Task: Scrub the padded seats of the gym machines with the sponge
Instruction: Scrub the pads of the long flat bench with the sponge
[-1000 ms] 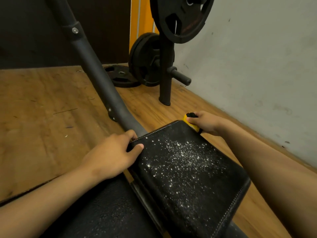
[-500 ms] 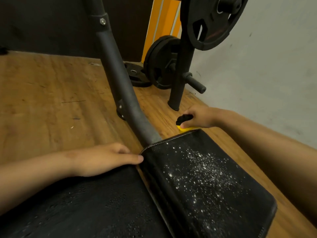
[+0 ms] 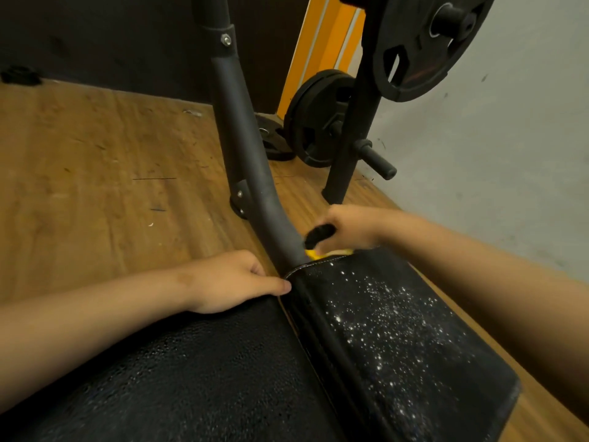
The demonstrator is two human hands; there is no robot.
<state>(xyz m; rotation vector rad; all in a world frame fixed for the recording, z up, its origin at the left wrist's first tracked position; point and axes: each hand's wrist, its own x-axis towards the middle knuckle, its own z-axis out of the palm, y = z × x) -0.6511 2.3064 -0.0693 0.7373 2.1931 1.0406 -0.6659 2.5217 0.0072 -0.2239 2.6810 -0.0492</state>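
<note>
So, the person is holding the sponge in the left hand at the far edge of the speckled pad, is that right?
No: the head view shows the right hand gripping the sponge at the far edge of the speckled pad.
</note>
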